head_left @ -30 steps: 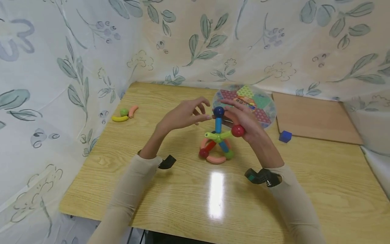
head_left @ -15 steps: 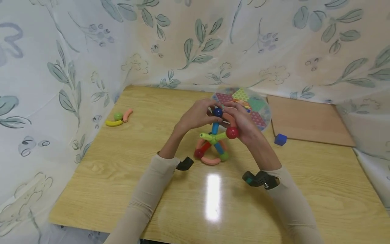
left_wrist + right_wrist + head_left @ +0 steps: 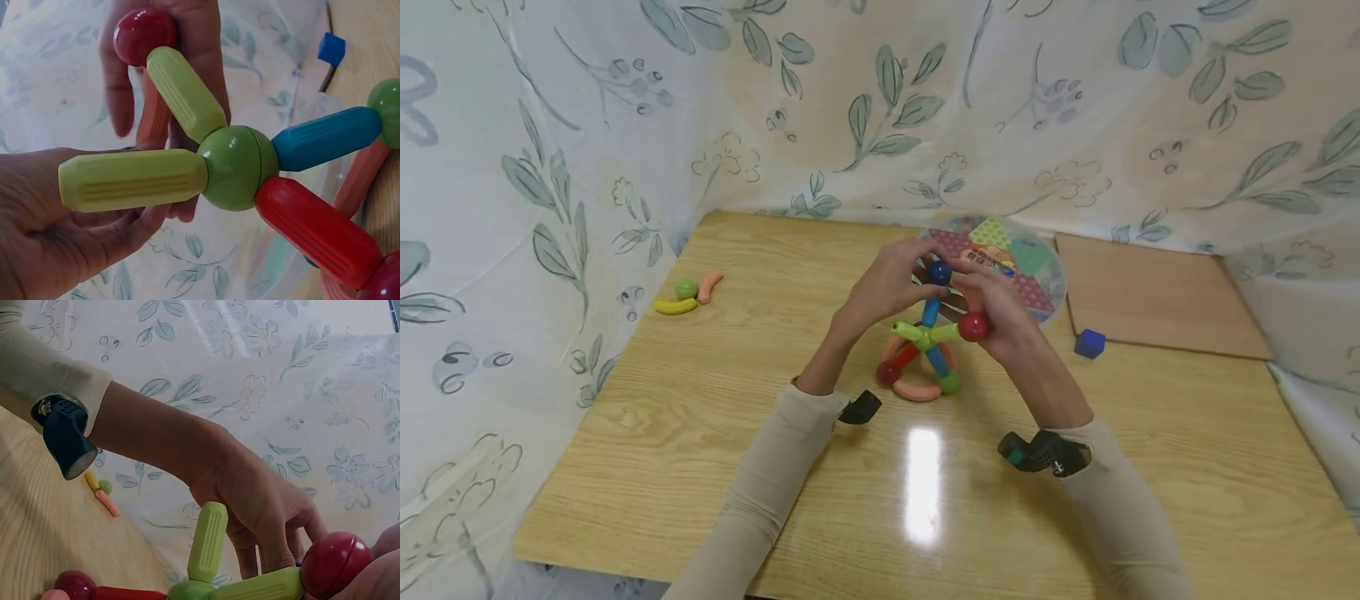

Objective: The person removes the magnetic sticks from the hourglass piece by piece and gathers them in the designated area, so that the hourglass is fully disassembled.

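A toy of coloured rods and balls [image 3: 925, 346] stands mid-table, built round a green hub ball [image 3: 236, 165] with yellow-green [image 3: 134, 180], blue [image 3: 325, 137] and red rods [image 3: 319, 231]. My left hand [image 3: 891, 283] pinches the dark blue ball [image 3: 938, 271] on top of the upright blue rod. My right hand [image 3: 1000, 312] grips a salmon curved rod [image 3: 153, 119] that ends at a red ball [image 3: 973, 325]. That ball sits against its palm on the tip of a yellow-green rod [image 3: 259, 587]. Both hands meet over the toy's top.
A round clear box with a coloured star pattern [image 3: 1037, 258] lies just behind the hands. A blue cube [image 3: 1089, 343] and a brown board [image 3: 1157, 292] are to the right. A yellow curved rod, green ball and salmon rod [image 3: 688, 292] lie far left. Flowered cloth walls the table.
My left hand, spread beside the toy a second ago, has moved right and closed on the dark blue ball. The right hand has stayed at the red ball.
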The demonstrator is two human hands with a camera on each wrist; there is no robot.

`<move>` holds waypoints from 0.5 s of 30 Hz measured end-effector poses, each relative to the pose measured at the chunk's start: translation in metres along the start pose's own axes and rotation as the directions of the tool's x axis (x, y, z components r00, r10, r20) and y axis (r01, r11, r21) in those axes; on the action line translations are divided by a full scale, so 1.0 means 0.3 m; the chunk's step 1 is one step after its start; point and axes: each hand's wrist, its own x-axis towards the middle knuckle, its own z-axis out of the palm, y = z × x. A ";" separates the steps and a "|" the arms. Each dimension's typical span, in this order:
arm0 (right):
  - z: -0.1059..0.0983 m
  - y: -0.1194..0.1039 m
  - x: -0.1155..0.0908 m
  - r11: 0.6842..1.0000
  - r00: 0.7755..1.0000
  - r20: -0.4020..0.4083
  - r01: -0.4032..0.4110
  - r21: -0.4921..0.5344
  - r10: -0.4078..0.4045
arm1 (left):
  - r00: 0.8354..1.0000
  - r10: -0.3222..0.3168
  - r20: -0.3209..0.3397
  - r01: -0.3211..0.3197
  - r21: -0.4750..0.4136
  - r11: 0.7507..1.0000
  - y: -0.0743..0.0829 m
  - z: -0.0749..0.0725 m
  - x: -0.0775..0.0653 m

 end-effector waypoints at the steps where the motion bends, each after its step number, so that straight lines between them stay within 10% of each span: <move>1: -0.001 0.001 0.000 1.000 1.000 0.001 0.003 0.003 -0.003 | 1.000 -0.004 -0.005 0.004 0.000 1.000 0.003 0.001 0.000; 15: 0.007 0.004 0.004 0.999 1.000 -0.023 0.014 -0.033 -0.015 | 0.999 0.016 -0.050 -0.017 -0.019 1.000 -0.010 0.007 -0.004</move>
